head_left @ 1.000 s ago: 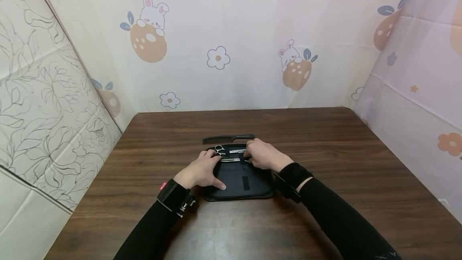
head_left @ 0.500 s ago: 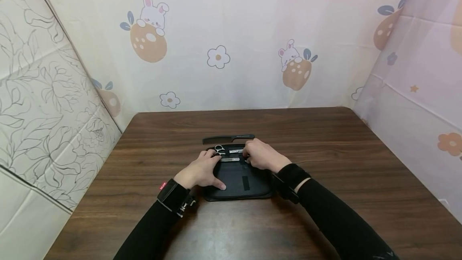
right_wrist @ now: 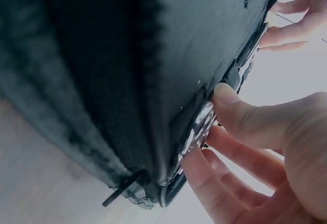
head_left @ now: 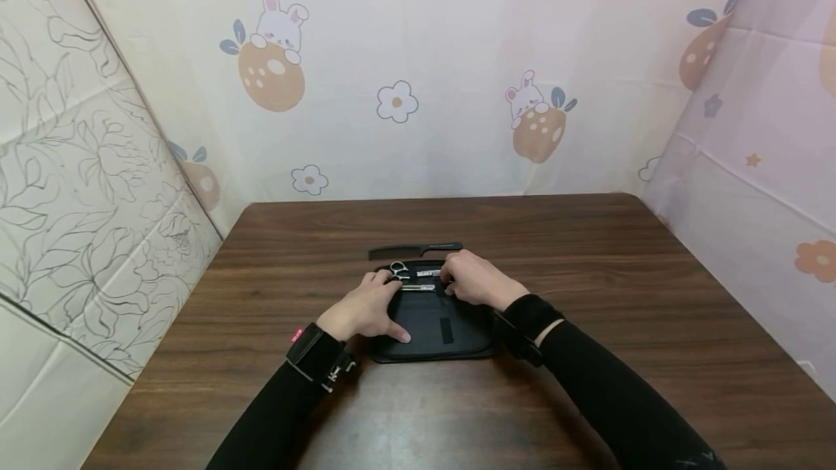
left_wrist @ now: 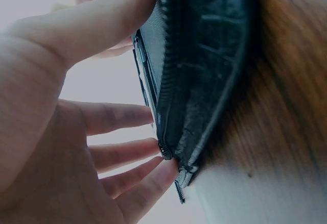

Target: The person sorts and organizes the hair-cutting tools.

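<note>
A black zippered case [head_left: 427, 321] lies open on the table with two pairs of silver scissors in its upper part. The upper scissors [head_left: 427, 273] have their finger ring at the left; the lower scissors [head_left: 418, 287] have their handle end under my right hand [head_left: 480, 280]. That hand's curled fingers and thumb hold the shiny handle [right_wrist: 200, 124], the thumb tip touching a black strap [right_wrist: 232, 76]. My left hand [head_left: 367, 308] rests spread along the case's left side, thumb on the lower left, fingertips at the upper left edge by the finger ring.
A black comb [head_left: 414, 249] lies just behind the case. A black strap [head_left: 446, 330] sits on the lower part of the case. The brown wooden table [head_left: 274, 252] runs back to a printed curtain [head_left: 451, 136].
My right hand has shifted very slightly left over the scissors' handle. The left hand, the case and the comb stay in place.
</note>
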Action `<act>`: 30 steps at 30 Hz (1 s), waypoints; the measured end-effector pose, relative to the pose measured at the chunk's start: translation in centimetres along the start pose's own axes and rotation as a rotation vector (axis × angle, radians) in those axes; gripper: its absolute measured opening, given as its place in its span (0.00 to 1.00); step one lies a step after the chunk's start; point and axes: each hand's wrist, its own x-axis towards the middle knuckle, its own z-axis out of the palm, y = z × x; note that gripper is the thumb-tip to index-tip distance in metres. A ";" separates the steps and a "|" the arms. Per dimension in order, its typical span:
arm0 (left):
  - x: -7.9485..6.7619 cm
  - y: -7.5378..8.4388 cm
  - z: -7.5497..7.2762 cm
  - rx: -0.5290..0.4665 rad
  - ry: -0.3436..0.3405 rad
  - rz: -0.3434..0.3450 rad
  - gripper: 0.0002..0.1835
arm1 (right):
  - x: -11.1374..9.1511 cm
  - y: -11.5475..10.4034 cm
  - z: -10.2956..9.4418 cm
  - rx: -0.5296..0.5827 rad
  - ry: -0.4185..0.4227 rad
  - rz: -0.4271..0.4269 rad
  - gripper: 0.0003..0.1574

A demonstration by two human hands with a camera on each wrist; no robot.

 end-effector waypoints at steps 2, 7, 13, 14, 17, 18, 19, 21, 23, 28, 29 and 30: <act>0.0 0.0 0.0 -0.007 0.004 0.005 0.51 | 0.0 0.0 -0.1 0.005 -0.008 0.002 0.06; 0.0 -0.1 0.0 -0.008 0.015 0.014 0.48 | 0.1 0.1 -0.2 0.015 -0.024 0.003 0.06; 0.0 -0.3 0.1 -0.010 0.020 0.027 0.48 | 0.4 0.4 -0.4 0.028 -0.072 0.021 0.09; 0.0 -0.3 0.1 -0.012 0.021 0.028 0.48 | 0.5 0.4 -0.4 0.032 -0.083 0.023 0.09; 0.0 -0.3 0.1 -0.012 0.021 0.022 0.48 | 0.8 0.6 -0.7 0.052 -0.107 0.018 0.09; 0.0 -0.3 0.1 -0.009 0.021 0.020 0.48 | 0.9 0.6 -0.8 0.062 -0.113 0.018 0.09; 0.0 -0.3 0.0 -0.010 0.021 0.020 0.48 | 0.9 0.7 -0.9 0.072 -0.116 0.019 0.09; 0.0 -0.3 0.0 -0.011 0.022 0.021 0.48 | 1.1 0.7 -1.2 0.093 -0.121 0.023 0.08; 0.0 -0.3 0.0 -0.012 0.022 0.027 0.48 | 1.3 0.9 -1.4 0.096 -0.122 0.030 0.08; 0.0 -0.3 0.1 -0.011 0.024 0.034 0.47 | 2.0 1.2 -1.8 0.067 -0.080 0.038 0.07; 0.0 -0.3 0.1 -0.013 0.024 0.034 0.47 | 2.2 1.2 -1.9 0.064 -0.067 0.043 0.08; 0.0 -0.3 0.1 -0.015 0.023 0.033 0.47 | 2.3 1.3 -2.0 0.064 -0.053 0.048 0.09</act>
